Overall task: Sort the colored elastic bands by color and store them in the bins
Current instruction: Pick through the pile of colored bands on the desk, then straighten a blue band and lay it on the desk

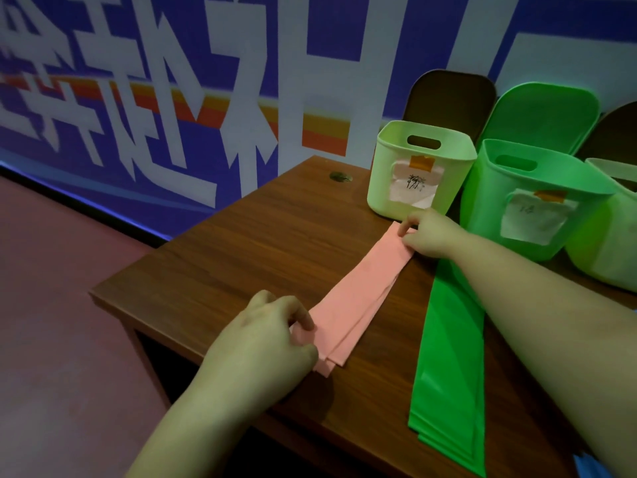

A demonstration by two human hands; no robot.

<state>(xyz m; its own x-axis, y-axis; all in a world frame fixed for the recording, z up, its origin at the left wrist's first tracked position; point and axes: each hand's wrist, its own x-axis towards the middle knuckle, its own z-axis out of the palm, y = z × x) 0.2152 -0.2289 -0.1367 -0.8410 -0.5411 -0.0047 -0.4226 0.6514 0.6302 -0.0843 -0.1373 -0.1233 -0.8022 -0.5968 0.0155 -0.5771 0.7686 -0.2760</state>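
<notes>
Pink band [358, 288] lies flat on the desk [241, 257], long axis seven to one o'clock, left grip [272, 336] pinching the near end, right grip [427, 232] pinching the far end beside the pale bin [382, 188].

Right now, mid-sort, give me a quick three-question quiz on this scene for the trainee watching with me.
1. True or false: both hands hold the pink band.
2. Which band lies under the right forearm? A) blue B) green C) pink
3. Fill in: the bin nearest the right hand bears a taped paper ____.

Key:
1. True. The left hand grips the near end and the right hand's fingers pinch the far end, with the band flat on the table.
2. B, the green band.
3. Label.
</notes>
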